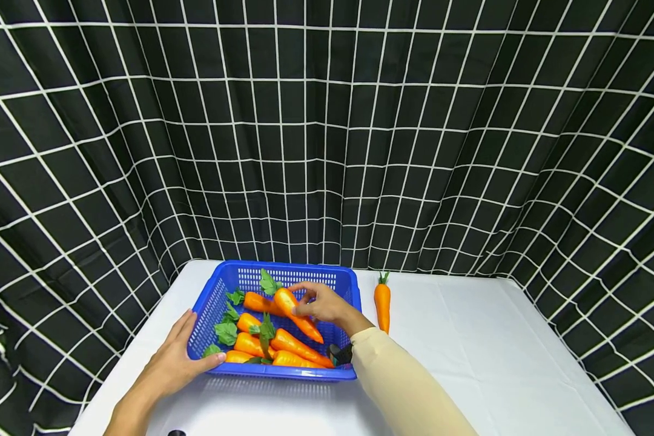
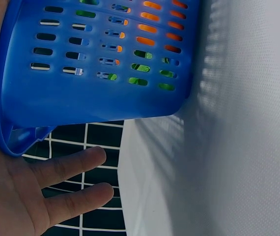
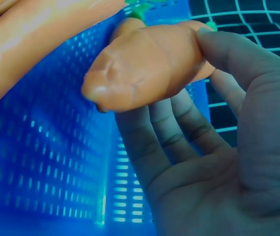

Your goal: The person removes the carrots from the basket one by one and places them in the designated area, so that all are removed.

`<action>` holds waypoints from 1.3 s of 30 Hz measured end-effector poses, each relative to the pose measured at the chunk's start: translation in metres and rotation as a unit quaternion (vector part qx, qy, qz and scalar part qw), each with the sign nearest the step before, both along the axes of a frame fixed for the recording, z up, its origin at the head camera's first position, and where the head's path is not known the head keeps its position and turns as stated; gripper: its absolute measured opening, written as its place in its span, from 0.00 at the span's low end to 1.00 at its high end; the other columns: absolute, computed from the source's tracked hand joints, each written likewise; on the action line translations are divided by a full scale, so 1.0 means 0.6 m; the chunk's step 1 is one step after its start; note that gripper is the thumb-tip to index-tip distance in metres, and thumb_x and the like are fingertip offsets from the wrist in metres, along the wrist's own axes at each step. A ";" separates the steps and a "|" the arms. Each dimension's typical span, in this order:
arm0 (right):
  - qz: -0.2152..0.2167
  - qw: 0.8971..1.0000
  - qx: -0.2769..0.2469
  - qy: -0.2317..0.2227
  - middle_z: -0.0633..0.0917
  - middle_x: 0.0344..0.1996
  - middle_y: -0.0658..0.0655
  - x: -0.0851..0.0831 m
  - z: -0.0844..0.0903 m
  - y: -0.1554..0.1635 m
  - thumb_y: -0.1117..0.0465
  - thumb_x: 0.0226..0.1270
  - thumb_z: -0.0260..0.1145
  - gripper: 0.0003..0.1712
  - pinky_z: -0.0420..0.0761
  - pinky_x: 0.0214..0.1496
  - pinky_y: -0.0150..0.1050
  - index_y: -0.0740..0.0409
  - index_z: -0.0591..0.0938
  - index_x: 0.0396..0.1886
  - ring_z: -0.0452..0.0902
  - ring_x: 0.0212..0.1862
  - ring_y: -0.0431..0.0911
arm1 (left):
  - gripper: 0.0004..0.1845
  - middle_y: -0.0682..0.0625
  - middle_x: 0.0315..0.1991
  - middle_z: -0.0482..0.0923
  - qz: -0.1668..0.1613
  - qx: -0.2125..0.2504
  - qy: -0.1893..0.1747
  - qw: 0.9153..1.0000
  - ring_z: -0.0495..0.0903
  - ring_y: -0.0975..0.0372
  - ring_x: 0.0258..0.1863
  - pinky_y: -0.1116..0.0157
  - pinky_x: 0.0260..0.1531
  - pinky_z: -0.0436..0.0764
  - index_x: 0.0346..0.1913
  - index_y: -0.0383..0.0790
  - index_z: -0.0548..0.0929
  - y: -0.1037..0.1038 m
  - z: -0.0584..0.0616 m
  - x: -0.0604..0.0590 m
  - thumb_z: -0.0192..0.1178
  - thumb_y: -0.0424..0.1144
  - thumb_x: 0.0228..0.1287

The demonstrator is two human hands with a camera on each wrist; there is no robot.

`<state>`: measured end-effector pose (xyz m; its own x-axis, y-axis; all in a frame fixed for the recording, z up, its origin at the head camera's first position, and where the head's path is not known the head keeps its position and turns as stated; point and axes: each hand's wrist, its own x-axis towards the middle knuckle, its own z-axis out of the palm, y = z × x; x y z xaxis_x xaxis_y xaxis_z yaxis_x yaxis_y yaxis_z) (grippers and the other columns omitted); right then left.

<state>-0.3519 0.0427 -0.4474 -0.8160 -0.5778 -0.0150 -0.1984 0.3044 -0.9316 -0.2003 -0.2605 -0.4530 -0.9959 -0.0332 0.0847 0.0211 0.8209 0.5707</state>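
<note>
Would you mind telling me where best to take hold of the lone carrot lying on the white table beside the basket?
Probably at the thick upper body of the carrot, just below its green top, pinched from above across its width. It lies flat, tip toward the person, clear of the blue basket, so both sides look open.

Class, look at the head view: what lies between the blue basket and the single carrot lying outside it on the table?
Only bare white tablecloth separates the blue basket from the loose carrot; the head view shows it.
</note>
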 end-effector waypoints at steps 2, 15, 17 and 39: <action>-0.003 1.000 -0.008 -0.003 0.79 0.31 0.61 0.000 0.002 0.000 0.66 0.57 0.72 0.26 0.82 0.25 0.43 0.49 0.81 0.57 0.76 0.23 0.47 | 0.62 0.37 0.75 0.42 0.002 0.000 -0.001 1.000 0.55 0.33 0.66 0.32 0.55 0.60 0.76 0.33 0.47 0.000 0.000 0.001 0.66 0.67 0.50; -0.049 0.992 -0.118 -0.007 0.78 0.35 0.63 -0.001 0.012 0.007 0.66 0.60 0.70 0.28 0.84 0.32 0.47 0.53 0.77 0.61 0.79 0.33 0.51 | 0.62 0.37 0.75 0.42 0.006 -0.007 0.000 1.000 0.54 0.33 0.66 0.32 0.55 0.60 0.75 0.32 0.48 0.002 0.004 0.004 0.66 0.67 0.49; -0.055 0.989 -0.134 -0.001 0.78 0.35 0.63 -0.002 0.014 0.011 0.66 0.61 0.70 0.28 0.84 0.33 0.47 0.53 0.76 0.62 0.79 0.34 0.51 | 0.62 0.37 0.75 0.42 0.006 -0.007 0.000 1.000 0.54 0.33 0.66 0.32 0.56 0.59 0.75 0.32 0.48 0.001 0.003 0.004 0.66 0.67 0.49; -0.076 0.962 -0.263 0.009 0.76 0.37 0.63 0.012 0.072 0.028 0.71 0.63 0.66 0.30 0.84 0.37 0.52 0.60 0.71 0.66 0.80 0.34 0.50 | 0.63 0.37 0.75 0.40 0.009 -0.004 -0.030 1.000 0.51 0.32 0.67 0.32 0.57 0.57 0.76 0.33 0.47 0.002 0.000 -0.004 0.65 0.69 0.48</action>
